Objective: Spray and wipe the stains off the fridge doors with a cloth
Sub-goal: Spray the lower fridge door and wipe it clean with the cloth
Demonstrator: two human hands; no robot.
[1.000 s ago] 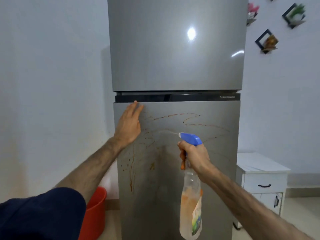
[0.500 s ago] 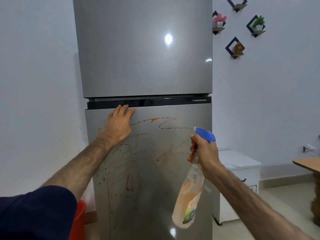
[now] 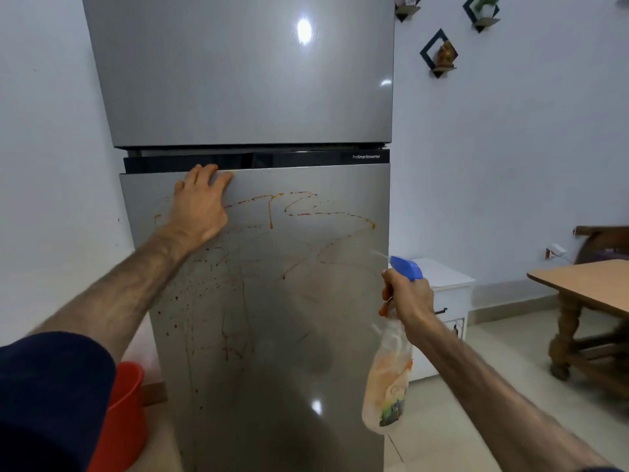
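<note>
A tall silver fridge fills the middle of the view. Its upper door (image 3: 238,80) looks clean. The lower door (image 3: 289,335) carries orange-red streaks and drips (image 3: 299,209) across its top half. My left hand (image 3: 199,206) lies flat on the lower door's top left corner, fingers over its top edge. My right hand (image 3: 406,296) grips the neck of a clear spray bottle (image 3: 388,379) with a blue head, held off the door's right edge, nozzle aimed at the door. No cloth is in view.
A red bucket (image 3: 124,413) stands on the floor left of the fridge. A white cabinet (image 3: 446,301) sits right of it, a wooden table (image 3: 585,287) further right. Small diamond shelves (image 3: 439,54) hang on the wall.
The view has swung to the right, bringing the table in. My right hand with the bottle has moved from in front of the door to its right edge. My left hand stays at the top left corner.
</note>
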